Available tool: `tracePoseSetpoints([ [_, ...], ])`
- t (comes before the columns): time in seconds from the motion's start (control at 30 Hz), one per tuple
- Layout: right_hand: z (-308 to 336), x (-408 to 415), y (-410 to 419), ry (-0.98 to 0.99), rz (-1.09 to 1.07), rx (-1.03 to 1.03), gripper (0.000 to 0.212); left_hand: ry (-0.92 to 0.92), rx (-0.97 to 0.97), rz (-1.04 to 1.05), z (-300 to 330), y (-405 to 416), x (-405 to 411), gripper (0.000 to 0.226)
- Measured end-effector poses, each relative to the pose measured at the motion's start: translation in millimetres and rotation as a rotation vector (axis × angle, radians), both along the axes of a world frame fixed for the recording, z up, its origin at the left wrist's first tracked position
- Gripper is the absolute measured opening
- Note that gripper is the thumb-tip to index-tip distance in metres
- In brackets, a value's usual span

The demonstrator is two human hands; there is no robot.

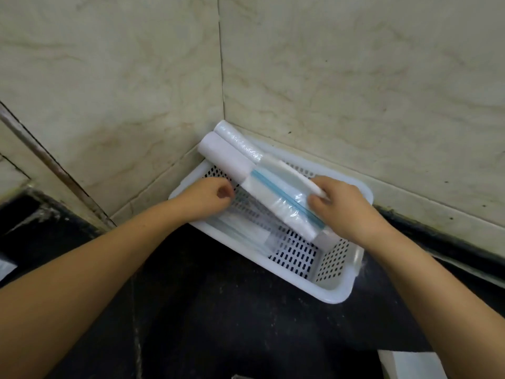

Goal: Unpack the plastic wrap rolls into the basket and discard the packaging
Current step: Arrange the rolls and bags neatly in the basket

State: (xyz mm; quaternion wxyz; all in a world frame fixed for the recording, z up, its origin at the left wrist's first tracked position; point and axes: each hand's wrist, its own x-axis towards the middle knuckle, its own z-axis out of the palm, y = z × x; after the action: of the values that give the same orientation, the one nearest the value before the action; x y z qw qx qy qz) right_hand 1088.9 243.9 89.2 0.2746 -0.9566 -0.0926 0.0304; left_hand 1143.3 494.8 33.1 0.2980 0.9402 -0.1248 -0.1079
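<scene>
A white perforated basket (332,292) sits on a dark counter in the wall corner. Two white plastic wrap rolls lie slanted across it, their upper ends past the far rim: a front roll (226,157) and a back roll (240,142), partly in clear wrapping with a blue stripe (284,196). My right hand (347,206) grips the rolls near their lower end. My left hand (207,196) is closed at the basket's left rim, pinching clear packaging film (246,233) that lies flat in the basket.
Beige marbled wall tiles (328,77) meet in the corner just behind the basket. The dark counter (218,310) stretches toward me. A white object (415,365) sits at the bottom right, another white scrap (5,266) at the left edge.
</scene>
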Motion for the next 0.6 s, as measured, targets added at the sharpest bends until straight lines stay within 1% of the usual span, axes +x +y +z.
tracePoseSetpoints([
  [0.03,1,0,-4,-0.009,-0.023,0.019,0.011,0.027,0.061,-0.060,1,-2,1,0.021],
  [0.13,-4,-3,-7,-0.029,-0.050,0.060,0.012,0.128,0.046,-0.231,4,-16,2,0.037],
  [0.17,-6,-4,-7,-0.031,-0.054,0.082,0.012,0.167,0.085,-0.281,3,-20,4,0.045],
  [0.23,-12,-6,-5,-0.044,-0.065,0.111,0.012,0.231,0.285,-0.372,-2,-25,8,0.061],
  [0.3,-16,-7,-1,-0.069,-0.077,0.116,0.011,0.219,0.478,-0.433,-9,-29,11,0.074],
  [0.37,-19,-7,3,-0.081,-0.087,0.114,0.012,0.199,0.556,-0.463,-10,-33,11,0.079],
  [0.43,-21,-7,2,-0.082,-0.095,0.123,0.011,0.240,0.577,-0.492,-5,-34,10,0.070],
  [0.47,-22,-7,1,-0.078,-0.101,0.133,0.011,0.258,0.587,-0.511,-1,-34,10,0.058],
  [0.53,-23,-10,-3,-0.069,-0.125,0.157,0.011,0.260,0.602,-0.562,5,-31,10,0.027],
  [0.57,-24,-11,-4,-0.066,-0.136,0.163,0.011,0.267,0.604,-0.575,7,-30,10,0.015],
  [0.6,-25,-12,-5,-0.066,-0.141,0.158,0.011,0.296,0.595,-0.576,8,-28,10,0.010],
])
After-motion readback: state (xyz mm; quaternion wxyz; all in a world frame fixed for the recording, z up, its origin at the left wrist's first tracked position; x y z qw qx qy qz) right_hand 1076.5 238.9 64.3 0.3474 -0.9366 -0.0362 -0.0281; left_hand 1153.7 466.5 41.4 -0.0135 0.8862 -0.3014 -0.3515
